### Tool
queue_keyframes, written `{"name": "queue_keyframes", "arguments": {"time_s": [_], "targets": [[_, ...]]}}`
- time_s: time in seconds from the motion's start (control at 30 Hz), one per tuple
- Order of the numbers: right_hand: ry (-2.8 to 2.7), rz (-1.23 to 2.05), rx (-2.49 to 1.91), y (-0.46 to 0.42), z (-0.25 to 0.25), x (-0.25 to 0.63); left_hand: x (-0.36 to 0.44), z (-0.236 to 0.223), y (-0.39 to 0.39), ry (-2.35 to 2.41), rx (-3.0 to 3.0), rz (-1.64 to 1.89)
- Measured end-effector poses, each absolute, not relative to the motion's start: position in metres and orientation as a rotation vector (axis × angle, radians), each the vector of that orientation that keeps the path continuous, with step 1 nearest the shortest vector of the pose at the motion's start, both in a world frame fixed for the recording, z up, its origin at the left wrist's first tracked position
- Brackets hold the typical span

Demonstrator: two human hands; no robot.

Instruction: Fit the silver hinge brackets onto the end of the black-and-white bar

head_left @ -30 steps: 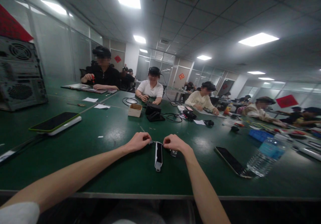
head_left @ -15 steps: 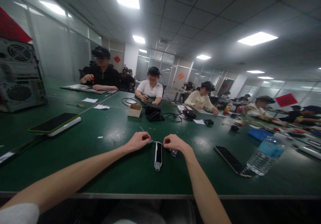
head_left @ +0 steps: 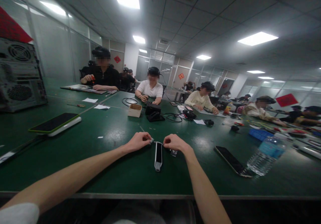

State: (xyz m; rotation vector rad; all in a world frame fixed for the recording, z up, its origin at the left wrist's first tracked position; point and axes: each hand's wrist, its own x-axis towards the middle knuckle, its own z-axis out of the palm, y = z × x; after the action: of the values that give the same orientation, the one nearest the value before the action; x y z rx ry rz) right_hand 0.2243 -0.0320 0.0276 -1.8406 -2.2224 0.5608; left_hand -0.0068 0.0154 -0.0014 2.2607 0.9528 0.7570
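Observation:
A slim white device with a black front panel (head_left: pixel 158 155) lies lengthwise on the green table, its narrow end toward me. My left hand (head_left: pixel 138 141) is closed in a pinch on a small pale grey piece (head_left: pixel 151 140), just left of the device's far end. At the other side of that end, my right hand (head_left: pixel 175 142) has its fingertips pressed together; what they hold, if anything, is too small to make out. Partly beneath the right hand sits a small shiny silvery item (head_left: pixel 173 153), its kind unclear.
To the right are a dark phone (head_left: pixel 232 160) and a water bottle (head_left: pixel 266 155). A green-edged phone (head_left: pixel 54 122) rests on a white object at left, near a computer case (head_left: pixel 21 75). Across the table, a small box (head_left: pixel 134 110) stands before a seated person (head_left: pixel 150 88).
The small piece in my left hand has turned slightly and shows a paler face. My right hand and the white device have barely moved.

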Motion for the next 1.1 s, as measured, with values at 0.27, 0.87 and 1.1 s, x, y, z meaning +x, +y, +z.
{"name": "queue_keyframes", "arguments": {"time_s": [0.27,0.87,1.1], "targets": [[-2.227,0.597,-1.855,-0.033,0.029,0.224,-0.007,-0.001,0.013,0.954,2.341,0.677],[-2.264,0.481,-1.713,-0.035,0.030,0.221,-0.005,0.002,0.003,1.050,2.665,0.462],[-2.075,0.212,-1.907,-0.039,0.039,0.244,-0.003,0.002,0.003,1.061,2.680,0.491]]}}
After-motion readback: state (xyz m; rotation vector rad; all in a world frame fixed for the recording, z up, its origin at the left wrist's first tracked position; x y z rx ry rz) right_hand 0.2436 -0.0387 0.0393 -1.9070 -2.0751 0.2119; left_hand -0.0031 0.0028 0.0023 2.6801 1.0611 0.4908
